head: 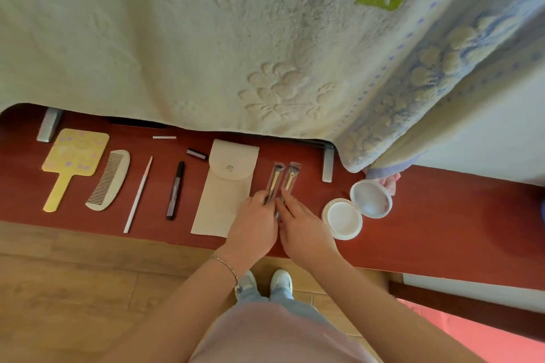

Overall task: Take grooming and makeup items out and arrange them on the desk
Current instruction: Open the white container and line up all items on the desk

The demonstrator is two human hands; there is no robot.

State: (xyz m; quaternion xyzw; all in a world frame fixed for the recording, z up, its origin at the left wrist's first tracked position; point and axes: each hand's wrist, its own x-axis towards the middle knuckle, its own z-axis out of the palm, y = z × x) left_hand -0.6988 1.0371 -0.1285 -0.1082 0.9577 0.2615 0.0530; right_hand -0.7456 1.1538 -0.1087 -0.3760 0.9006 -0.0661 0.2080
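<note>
Two wrapped brushes on desk | left hand grip pinches one | right hand fingers straight, touching other

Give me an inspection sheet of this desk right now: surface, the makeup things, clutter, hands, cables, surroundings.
Surface: red desk, items in a row.
Job's things: hand mirror, comb, white pencil, dark pen, pouch, two wrapped brushes, open compact.
Clutter: small dark cap, white stick.
Hands: left hand grips one brush; right hand fingers rest on the other.
Cables: nothing seen.
Surroundings: towel hanging over the desk's back; wooden floor.
</note>
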